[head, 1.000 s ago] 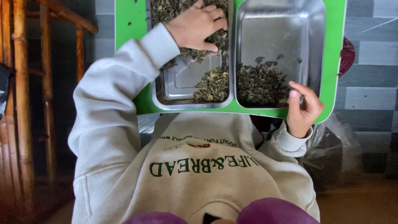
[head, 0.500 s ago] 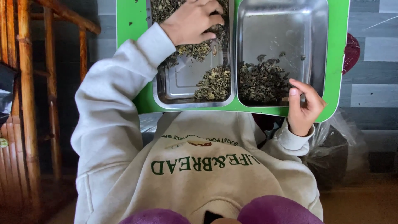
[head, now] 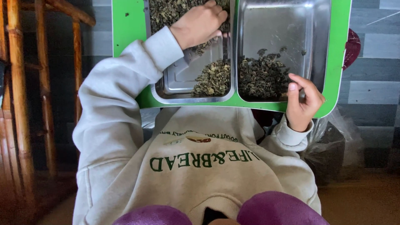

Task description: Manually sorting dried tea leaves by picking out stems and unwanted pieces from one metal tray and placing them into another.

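Green tray (head: 127,37) spans lap, edges cropped at top. Two steel pans (head: 316,41) side by side, touching. Left hand (head: 199,26) curled over dried leaves (head: 214,78) in left pan; grip unclear. Right hand (head: 303,102) clasps tray's near right corner.

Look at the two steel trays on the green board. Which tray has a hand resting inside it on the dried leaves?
The steel tray on the picture's left: the left hand lies on its dried leaves. At the other tray, the right hand only holds the near corner.
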